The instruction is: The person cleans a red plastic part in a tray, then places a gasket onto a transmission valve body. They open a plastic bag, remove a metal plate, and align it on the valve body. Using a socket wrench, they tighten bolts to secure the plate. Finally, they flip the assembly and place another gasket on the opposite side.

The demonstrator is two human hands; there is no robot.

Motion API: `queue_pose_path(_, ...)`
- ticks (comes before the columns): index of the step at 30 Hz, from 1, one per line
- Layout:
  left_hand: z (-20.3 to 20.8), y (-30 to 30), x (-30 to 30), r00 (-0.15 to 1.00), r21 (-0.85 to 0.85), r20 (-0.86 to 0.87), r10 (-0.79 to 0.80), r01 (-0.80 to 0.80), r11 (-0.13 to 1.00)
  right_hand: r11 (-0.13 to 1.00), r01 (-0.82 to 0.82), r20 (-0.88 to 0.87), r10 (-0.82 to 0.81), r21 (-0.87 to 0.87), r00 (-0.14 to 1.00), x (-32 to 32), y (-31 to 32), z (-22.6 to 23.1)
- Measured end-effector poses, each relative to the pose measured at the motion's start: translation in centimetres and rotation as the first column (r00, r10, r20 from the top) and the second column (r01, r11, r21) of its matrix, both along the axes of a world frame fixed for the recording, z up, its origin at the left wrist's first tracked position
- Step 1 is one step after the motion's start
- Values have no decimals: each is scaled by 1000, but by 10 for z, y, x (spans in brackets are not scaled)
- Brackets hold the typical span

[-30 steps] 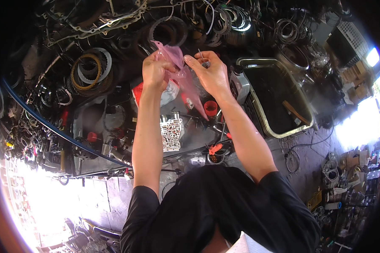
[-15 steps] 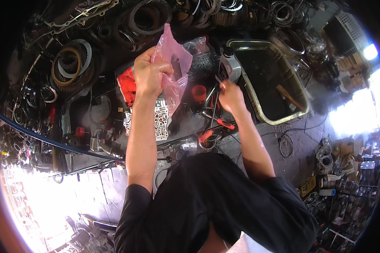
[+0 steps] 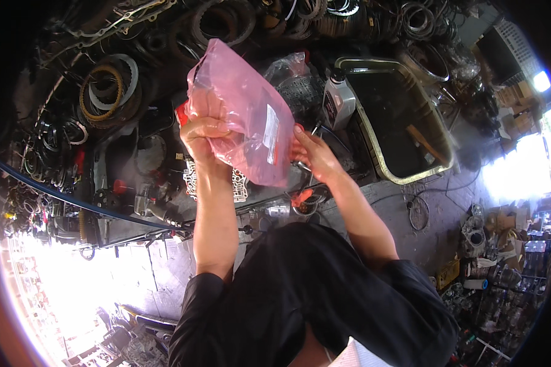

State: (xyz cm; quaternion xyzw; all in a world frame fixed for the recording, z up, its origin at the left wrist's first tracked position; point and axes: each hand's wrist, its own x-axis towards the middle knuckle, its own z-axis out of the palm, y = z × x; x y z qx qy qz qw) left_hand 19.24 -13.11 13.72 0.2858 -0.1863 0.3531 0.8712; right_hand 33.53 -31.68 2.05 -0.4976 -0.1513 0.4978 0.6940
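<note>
A pink clear plastic bag (image 3: 242, 116) with a white label hangs in front of me over the workbench. My left hand (image 3: 205, 137) is closed on its left side, the fingers bunching the film. At the bag's right edge is my right hand (image 3: 315, 153), thumb up and fingers curled in; what they hold, if anything, is hidden. Beneath the bag, a metal valve body plate (image 3: 242, 186) with many channels shows partly beside my left forearm. A red piece (image 3: 181, 114) peeks out left of my left hand.
A grey bottle with a black cap (image 3: 338, 101) stands beside a large metal pan (image 3: 373, 156) holding dark liquid and a wooden-looking strip. Rings (image 3: 101, 95) and clutch plates crowd the back and left. A red-handled tool (image 3: 301, 197) lies near the front edge. A cable (image 3: 417, 214) coils at right.
The bag has turned and spread wider, its label now facing me. My right hand has moved left and nearer, from beside the bottle to the bag's edge.
</note>
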Motion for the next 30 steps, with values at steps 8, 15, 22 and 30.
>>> queue_pose_path(8, 17, -2, -35, 737, 47, -512, 441, -489, 871, 935, 350, -521, -272, 56, 809, -18, 2, 5)
queue_pose_path(15, -12, -9, -60, 39, 893, -86, 996, -439, 95, 843, 447, -155, -420, 300, 894, 24, -39, 25)
queue_pose_path(22, -19, -12, -75, 193, 931, -124, 973, -317, 181, 883, 398, 63, -424, 248, 903, 30, -32, 48)
queue_pose_path(30, 3, -30, -66, 494, 557, -421, 761, -521, 647, 834, 444, 85, -494, 327, 865, 33, -11, 73)
